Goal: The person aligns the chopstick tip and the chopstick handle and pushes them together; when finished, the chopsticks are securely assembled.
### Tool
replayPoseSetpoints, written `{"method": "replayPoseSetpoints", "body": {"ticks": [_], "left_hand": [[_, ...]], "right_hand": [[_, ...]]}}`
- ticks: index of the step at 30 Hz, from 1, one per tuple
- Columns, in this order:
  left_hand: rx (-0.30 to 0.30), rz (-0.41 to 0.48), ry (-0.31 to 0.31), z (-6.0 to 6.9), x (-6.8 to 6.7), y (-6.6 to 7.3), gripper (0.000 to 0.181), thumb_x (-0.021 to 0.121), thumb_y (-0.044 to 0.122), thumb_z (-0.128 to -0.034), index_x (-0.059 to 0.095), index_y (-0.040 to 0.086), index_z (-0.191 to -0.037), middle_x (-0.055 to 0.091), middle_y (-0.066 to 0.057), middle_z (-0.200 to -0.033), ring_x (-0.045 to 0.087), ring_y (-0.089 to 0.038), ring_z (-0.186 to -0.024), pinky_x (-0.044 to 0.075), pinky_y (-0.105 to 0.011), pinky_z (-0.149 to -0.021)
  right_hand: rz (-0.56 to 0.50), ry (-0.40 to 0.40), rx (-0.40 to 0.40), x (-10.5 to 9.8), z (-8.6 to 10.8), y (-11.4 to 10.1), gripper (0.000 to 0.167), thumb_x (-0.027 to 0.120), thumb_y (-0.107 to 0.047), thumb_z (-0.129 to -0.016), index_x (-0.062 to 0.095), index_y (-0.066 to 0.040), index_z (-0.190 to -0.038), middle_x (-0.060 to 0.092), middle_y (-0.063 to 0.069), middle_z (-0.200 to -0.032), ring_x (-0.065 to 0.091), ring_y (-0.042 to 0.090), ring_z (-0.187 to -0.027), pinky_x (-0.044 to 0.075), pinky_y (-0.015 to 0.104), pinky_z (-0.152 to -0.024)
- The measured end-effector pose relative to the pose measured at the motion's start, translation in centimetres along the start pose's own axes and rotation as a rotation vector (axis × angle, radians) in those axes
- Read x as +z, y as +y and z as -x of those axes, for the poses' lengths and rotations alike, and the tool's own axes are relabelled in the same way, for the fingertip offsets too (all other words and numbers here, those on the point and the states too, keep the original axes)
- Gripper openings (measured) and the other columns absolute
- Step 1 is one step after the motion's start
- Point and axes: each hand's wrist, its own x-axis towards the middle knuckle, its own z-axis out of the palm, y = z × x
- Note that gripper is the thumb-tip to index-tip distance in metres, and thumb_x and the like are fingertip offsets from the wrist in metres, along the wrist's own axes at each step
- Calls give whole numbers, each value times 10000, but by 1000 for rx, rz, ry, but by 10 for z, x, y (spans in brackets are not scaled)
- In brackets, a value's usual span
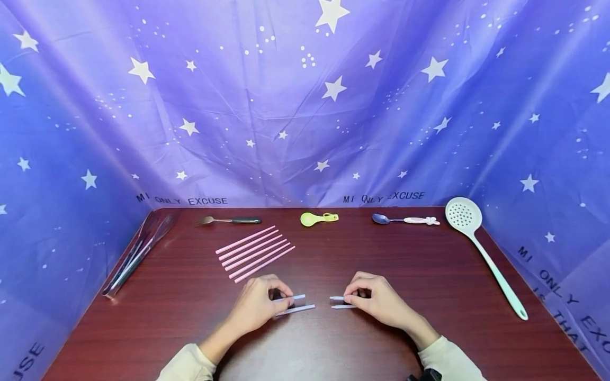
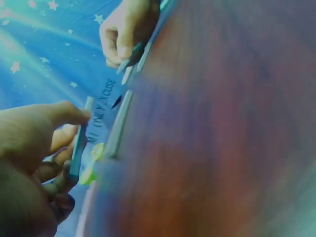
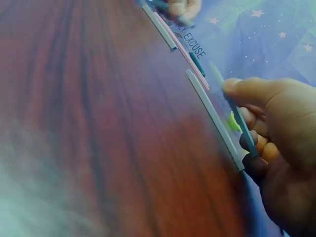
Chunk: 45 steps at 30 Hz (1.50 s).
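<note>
My left hand (image 1: 257,304) pinches a short light blue straw (image 1: 299,297) between thumb and fingers. Just in front of it on the table lies a second light blue straw (image 1: 305,308). Opposite, my right hand (image 1: 381,302) pinches another light blue straw (image 1: 336,298), and one more light blue straw (image 1: 339,307) lies beside it, partly under the hand. Both wrist views show the held straws, the left one (image 2: 79,148) and the right one (image 3: 241,121), raised off the tabletop. A gap separates the two hands.
Several pink straws (image 1: 257,252) lie in a slanted row beyond my left hand. Along the back edge are a fork (image 1: 229,220), a yellow-green measuring spoon (image 1: 311,219) and a blue spoon (image 1: 405,220). A pale green skimmer (image 1: 493,262) lies right; a clear-wrapped bundle (image 1: 135,259) lies left.
</note>
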Motion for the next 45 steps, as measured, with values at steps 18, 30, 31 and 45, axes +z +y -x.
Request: {"method": "replayPoseSetpoints", "body": {"ticks": [18,30,31,45], "left_hand": [[197,131,120,-37,-33,36,78,834,129,-823,796,182,-865,694,96,-832,617,-18,-716,543,-225,-650],[236,179,126,-41,-32,43,69,828,132,-837,794,166,-885,696,89,-815,631,-49,-718,559,-253,-662],[234,182,120,-41,-32,43,67,827,134,-840,793,168,-887,695,89,-816,632,-56,-720,559,-258,-664],[198,205,93,-38,-31,46,70,833,145,-849,791,183,-891,681,108,-815,606,-37,-734,537,-261,-664]], "right_hand": [[13,118,-112,-32,-39,-44,148,800,-88,-886,760,-229,-906,657,-63,-864,511,60,-677,423,220,-566],[-73,108,-115,-34,-47,-57,111,798,-84,-893,780,-188,-928,649,-60,-867,539,82,-690,432,247,-546],[-72,109,-117,-33,-47,-57,112,799,-80,-891,781,-184,-928,648,-59,-867,541,81,-692,432,247,-543],[-63,82,-98,-28,-47,-58,78,788,-126,-911,775,-201,-927,645,-89,-873,516,67,-668,414,245,-526]]}}
